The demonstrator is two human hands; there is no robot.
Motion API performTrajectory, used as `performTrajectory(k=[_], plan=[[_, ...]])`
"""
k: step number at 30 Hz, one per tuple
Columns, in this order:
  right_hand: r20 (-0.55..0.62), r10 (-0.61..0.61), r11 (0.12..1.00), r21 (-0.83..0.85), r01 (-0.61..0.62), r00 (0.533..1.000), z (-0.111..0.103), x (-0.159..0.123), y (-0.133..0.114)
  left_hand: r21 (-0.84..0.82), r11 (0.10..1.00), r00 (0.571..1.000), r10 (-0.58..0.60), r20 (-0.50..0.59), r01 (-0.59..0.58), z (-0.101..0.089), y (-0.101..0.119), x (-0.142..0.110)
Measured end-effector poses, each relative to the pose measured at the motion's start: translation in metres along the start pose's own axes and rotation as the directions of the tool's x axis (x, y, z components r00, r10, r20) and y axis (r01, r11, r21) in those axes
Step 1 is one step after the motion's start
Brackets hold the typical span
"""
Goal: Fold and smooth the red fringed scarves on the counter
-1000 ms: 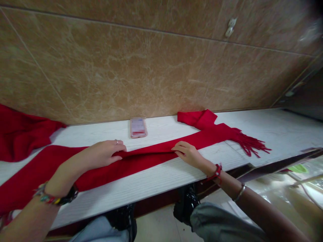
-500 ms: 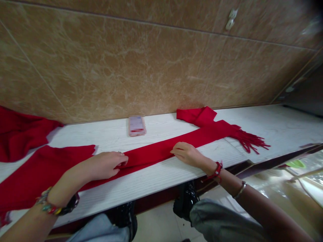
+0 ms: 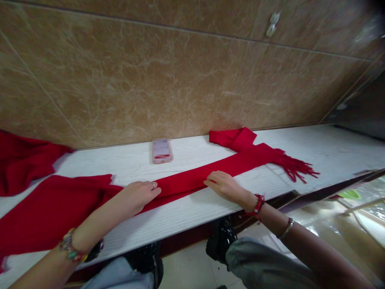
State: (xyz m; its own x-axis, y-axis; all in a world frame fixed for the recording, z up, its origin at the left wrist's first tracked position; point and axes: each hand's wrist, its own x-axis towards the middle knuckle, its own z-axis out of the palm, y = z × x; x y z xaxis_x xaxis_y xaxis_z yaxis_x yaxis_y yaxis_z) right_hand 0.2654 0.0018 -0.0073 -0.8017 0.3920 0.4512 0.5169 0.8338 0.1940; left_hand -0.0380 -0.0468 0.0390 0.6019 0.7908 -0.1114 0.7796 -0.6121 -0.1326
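A long red scarf (image 3: 183, 180) lies along the white bench top, folded into a narrow strip in the middle and spread wider at the left. Its fringe fans out on the right. My left hand (image 3: 142, 195) is on the strip with fingers curled at the folded layer; the fingertips are partly hidden. Farther right, my right hand (image 3: 224, 185) pinches the strip's near edge between thumb and fingers. Beyond the scarf's right part, a folded red piece of cloth (image 3: 231, 137) lies against the wall; whether it joins the scarf, I cannot tell.
A phone-like flat object (image 3: 161, 151), blurred out, lies near the brown tiled wall (image 3: 135, 80). More red cloth (image 3: 24, 162) is bunched at the far left. The white bench top (image 3: 337, 148) ends at a near edge above my legs and black shoes (image 3: 221, 241).
My left hand has slid a little to the right along the folded strip. My right hand stays at almost the same spot on the near edge.
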Motion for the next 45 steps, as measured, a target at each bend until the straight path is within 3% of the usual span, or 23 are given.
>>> performTrajectory(k=[3, 11, 15, 18, 27, 36, 40, 45], plan=[[0.044, -0.034, 0.999, 0.017, 0.034, 0.998, -0.001, -0.001, -0.001, -0.030, 0.999, 1.000, 0.017, 0.012, -0.016, 0.002, 0.006, 0.000], [-0.043, -0.029, 1.000, -0.011, 0.029, 0.999, -0.004, 0.001, 0.000, 0.102, 0.992, 0.997, -0.081, 0.005, 0.080, -0.001, 0.005, 0.006], [0.004, -0.011, 0.999, 0.036, 0.011, 1.000, 0.001, 0.000, 0.002, 0.005, 1.000, 1.000, -0.008, 0.015, 0.008, 0.009, 0.005, 0.001], [0.000, 0.034, 0.993, 0.116, -0.033, 0.999, 0.005, -0.002, 0.003, -0.011, 0.999, 0.999, -0.030, 0.034, 0.030, 0.014, 0.005, -0.005], [-0.063, 0.111, 0.961, 0.260, -0.091, 0.992, 0.007, -0.004, 0.004, -0.236, 0.970, 0.995, -0.027, 0.101, 0.050, -0.016, -0.011, -0.014], [-0.019, 0.103, 0.968, 0.231, -0.095, 0.995, 0.005, -0.001, 0.001, -0.037, 0.991, 0.989, -0.125, 0.080, 0.128, 0.014, 0.016, -0.010], [-0.019, 0.103, 0.965, 0.243, -0.095, 0.995, 0.005, -0.002, 0.001, -0.026, 0.989, 0.974, -0.141, 0.179, 0.148, 0.002, 0.015, -0.014], [0.047, 0.151, 0.916, 0.369, -0.157, 0.987, -0.001, 0.003, -0.002, -0.162, 0.984, 0.965, -0.025, 0.261, 0.069, -0.030, 0.013, -0.006]])
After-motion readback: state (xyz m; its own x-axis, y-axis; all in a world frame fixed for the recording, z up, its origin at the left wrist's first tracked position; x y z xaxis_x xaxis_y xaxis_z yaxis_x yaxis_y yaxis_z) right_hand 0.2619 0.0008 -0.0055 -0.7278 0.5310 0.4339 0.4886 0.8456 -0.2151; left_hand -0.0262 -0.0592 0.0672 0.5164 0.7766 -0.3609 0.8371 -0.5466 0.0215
